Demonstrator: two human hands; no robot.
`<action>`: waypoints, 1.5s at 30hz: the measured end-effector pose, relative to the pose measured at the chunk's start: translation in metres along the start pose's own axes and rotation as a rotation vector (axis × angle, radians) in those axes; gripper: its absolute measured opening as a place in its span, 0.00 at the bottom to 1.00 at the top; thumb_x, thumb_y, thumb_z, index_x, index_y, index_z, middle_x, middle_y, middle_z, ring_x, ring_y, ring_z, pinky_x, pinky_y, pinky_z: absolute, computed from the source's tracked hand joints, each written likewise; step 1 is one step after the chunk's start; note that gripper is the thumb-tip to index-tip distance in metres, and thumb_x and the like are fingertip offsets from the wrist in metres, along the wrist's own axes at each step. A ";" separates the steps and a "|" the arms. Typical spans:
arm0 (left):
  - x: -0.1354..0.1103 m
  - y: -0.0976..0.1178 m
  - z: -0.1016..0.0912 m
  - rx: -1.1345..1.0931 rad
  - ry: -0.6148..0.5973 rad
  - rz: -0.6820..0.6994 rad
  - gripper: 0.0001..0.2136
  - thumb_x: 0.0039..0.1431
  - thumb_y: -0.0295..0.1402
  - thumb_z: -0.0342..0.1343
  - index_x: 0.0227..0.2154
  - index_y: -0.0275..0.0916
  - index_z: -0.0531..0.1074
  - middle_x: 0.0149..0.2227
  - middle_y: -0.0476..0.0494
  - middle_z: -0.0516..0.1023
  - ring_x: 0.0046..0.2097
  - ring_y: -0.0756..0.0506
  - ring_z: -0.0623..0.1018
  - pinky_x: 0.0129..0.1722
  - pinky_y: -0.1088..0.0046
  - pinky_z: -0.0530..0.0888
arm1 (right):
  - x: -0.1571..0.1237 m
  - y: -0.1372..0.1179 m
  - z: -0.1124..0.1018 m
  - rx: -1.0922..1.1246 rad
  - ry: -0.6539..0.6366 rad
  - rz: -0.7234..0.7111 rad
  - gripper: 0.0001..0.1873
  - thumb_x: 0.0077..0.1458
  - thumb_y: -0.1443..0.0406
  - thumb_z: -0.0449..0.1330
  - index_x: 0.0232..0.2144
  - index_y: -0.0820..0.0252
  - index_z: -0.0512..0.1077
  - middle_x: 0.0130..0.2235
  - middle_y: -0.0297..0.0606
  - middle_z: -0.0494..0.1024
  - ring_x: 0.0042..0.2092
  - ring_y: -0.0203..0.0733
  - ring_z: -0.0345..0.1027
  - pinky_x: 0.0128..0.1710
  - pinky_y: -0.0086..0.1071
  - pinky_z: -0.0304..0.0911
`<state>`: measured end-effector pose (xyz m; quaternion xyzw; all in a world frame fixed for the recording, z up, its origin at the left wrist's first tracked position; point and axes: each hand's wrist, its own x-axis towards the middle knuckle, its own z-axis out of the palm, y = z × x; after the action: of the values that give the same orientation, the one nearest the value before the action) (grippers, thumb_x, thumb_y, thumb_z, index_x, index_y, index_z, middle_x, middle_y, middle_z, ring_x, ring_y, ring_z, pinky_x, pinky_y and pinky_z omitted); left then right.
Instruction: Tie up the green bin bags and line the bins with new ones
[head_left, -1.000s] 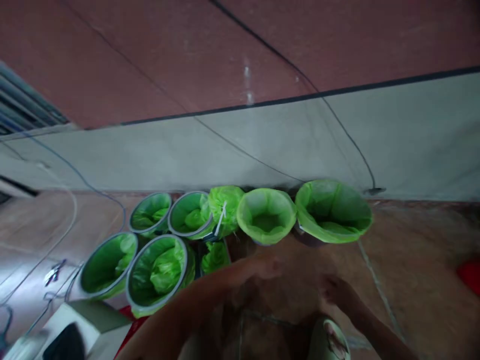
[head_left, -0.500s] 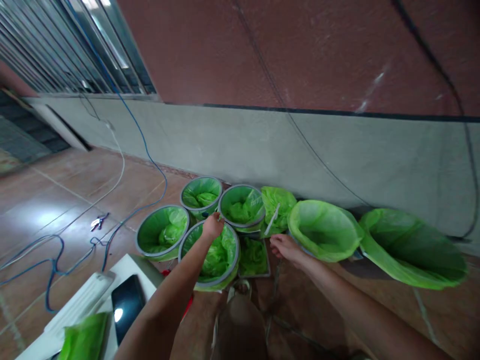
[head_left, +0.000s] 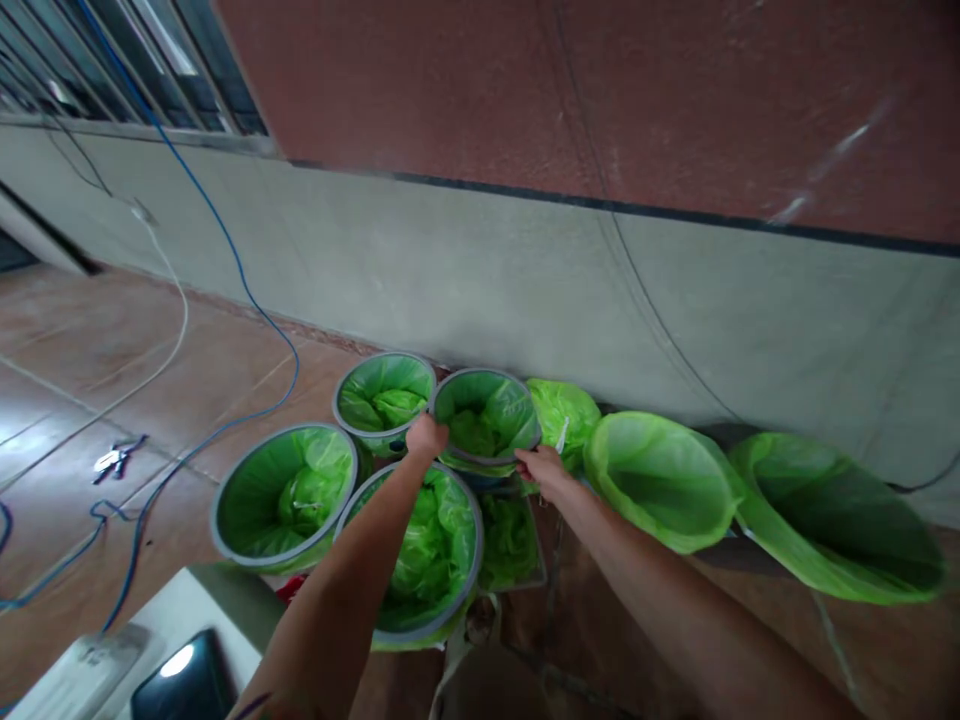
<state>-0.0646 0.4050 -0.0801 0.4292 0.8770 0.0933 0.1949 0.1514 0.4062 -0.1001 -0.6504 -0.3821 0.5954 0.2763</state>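
Several round grey-rimmed bins lined with bright green plastic bags stand on the floor by the wall. My left hand (head_left: 426, 437) is closed on the left rim of the back bin (head_left: 487, 412). My right hand (head_left: 541, 467) grips the same bin's rim on its right front side. Just below my arms sits another lined bin (head_left: 424, 555), with one more (head_left: 289, 490) to its left and one (head_left: 384, 392) behind that. A small square bin (head_left: 510, 535) with a green liner lies under my right wrist.
Two wide bins (head_left: 660, 480) (head_left: 832, 520) with green liners pulled over their rims stand to the right, with a bunched green bag (head_left: 564, 412) beside them. Blue and white cables (head_left: 225, 270) run over the tiled floor. A white box with a dark phone (head_left: 184, 680) sits at bottom left.
The view has swung left and down. Both my hands have reached forward from near my body and closed on the rim of the back bin.
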 end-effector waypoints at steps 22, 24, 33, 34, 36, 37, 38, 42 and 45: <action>-0.154 0.086 -0.121 -0.508 0.358 0.320 0.12 0.55 0.38 0.49 0.30 0.35 0.72 0.24 0.48 0.73 0.27 0.49 0.71 0.26 0.76 0.62 | -0.184 -0.133 -0.141 0.115 0.093 -0.675 0.21 0.38 0.57 0.70 0.28 0.58 0.63 0.18 0.25 0.68 0.20 0.30 0.62 0.19 0.24 0.59; -0.145 0.088 -0.098 -0.471 0.342 0.294 0.12 0.56 0.38 0.50 0.34 0.35 0.72 0.30 0.44 0.77 0.31 0.47 0.75 0.29 0.75 0.65 | -0.159 -0.117 -0.138 0.084 0.128 -0.615 0.16 0.40 0.60 0.67 0.26 0.58 0.64 0.19 0.27 0.69 0.20 0.31 0.62 0.18 0.24 0.59; -0.100 0.071 -0.045 -0.120 0.168 0.223 0.12 0.58 0.33 0.51 0.43 0.33 0.69 0.41 0.33 0.80 0.45 0.39 0.79 0.40 0.70 0.70 | -0.061 -0.015 -0.086 0.159 0.121 -0.269 0.07 0.43 0.67 0.61 0.24 0.57 0.64 0.18 0.27 0.67 0.19 0.32 0.61 0.19 0.26 0.61; -0.098 0.069 -0.047 -0.095 0.191 0.240 0.13 0.58 0.32 0.51 0.44 0.33 0.69 0.41 0.33 0.80 0.45 0.39 0.79 0.41 0.69 0.70 | -0.058 -0.011 -0.079 0.190 0.104 -0.232 0.07 0.43 0.68 0.61 0.25 0.57 0.64 0.19 0.27 0.68 0.20 0.32 0.62 0.20 0.26 0.62; -0.097 0.069 -0.058 -0.051 0.240 0.277 0.13 0.59 0.33 0.50 0.45 0.32 0.68 0.41 0.33 0.80 0.45 0.39 0.79 0.41 0.69 0.70 | -0.056 -0.010 -0.067 0.268 0.073 -0.191 0.06 0.43 0.69 0.60 0.26 0.57 0.65 0.20 0.27 0.69 0.20 0.31 0.62 0.22 0.25 0.63; -0.098 0.070 -0.065 -0.034 0.261 0.289 0.14 0.59 0.33 0.50 0.46 0.32 0.68 0.40 0.34 0.80 0.45 0.38 0.79 0.42 0.68 0.70 | -0.057 -0.013 -0.063 0.304 0.062 -0.185 0.06 0.43 0.69 0.60 0.26 0.57 0.65 0.20 0.27 0.69 0.21 0.30 0.62 0.22 0.25 0.63; -0.100 0.071 -0.074 -0.023 0.279 0.297 0.14 0.60 0.33 0.50 0.45 0.32 0.68 0.40 0.34 0.80 0.44 0.38 0.80 0.42 0.68 0.70 | -0.059 -0.018 -0.061 0.335 0.054 -0.184 0.07 0.43 0.69 0.60 0.26 0.57 0.65 0.20 0.27 0.69 0.20 0.30 0.61 0.22 0.25 0.63; -0.125 0.083 -0.113 -0.054 0.374 0.316 0.13 0.60 0.35 0.50 0.44 0.34 0.68 0.36 0.37 0.79 0.41 0.39 0.80 0.40 0.68 0.70 | -0.085 -0.049 -0.070 0.386 0.031 -0.241 0.09 0.40 0.66 0.63 0.24 0.58 0.64 0.19 0.27 0.69 0.21 0.30 0.61 0.22 0.25 0.62; -0.165 0.090 -0.140 -0.166 0.454 0.335 0.11 0.59 0.36 0.51 0.42 0.36 0.68 0.33 0.42 0.78 0.39 0.40 0.79 0.38 0.70 0.69 | -0.127 -0.070 -0.097 0.374 0.011 -0.354 0.14 0.36 0.63 0.66 0.25 0.58 0.65 0.20 0.27 0.69 0.21 0.30 0.61 0.22 0.26 0.62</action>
<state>0.0327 0.3305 0.1200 0.5186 0.8045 0.2894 0.0103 0.2350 0.3498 0.0418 -0.5143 -0.3719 0.5946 0.4936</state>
